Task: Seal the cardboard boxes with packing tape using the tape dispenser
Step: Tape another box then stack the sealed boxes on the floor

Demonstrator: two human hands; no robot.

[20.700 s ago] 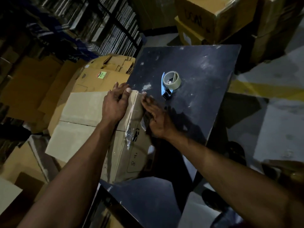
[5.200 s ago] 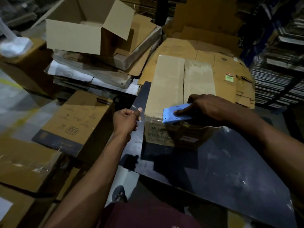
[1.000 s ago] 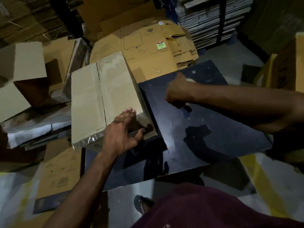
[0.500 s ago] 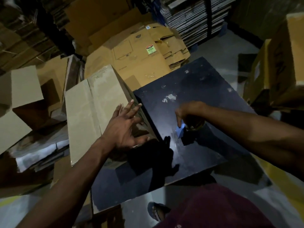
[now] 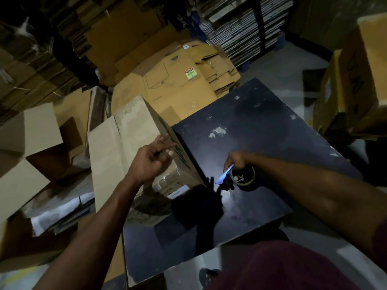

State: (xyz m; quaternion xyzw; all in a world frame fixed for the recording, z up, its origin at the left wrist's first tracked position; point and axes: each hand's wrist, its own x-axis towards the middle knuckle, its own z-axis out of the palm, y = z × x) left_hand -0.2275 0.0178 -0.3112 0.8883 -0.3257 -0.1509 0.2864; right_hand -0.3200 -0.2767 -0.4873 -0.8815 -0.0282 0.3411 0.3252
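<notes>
On the black table [image 5: 261, 126]: cardboard box [image 5: 125, 147], tape dispenser [image 5: 238, 176].
Left hand [image 5: 150, 162] loose-fingered, empty, over box; right hand [image 5: 235, 161] grips dispenser beside it.

Under left hand [image 5: 149, 162]: one closed cardboard box [image 5: 129, 147]. At right hand [image 5: 235, 160]: one tape dispenser [image 5: 236, 177].

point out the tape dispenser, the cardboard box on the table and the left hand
tape dispenser [image 5: 243, 178], head view, on the tape roll's side.
cardboard box [image 5: 125, 143], head view, on its top flap.
left hand [image 5: 149, 162], head view, on the back of the hand.
</notes>
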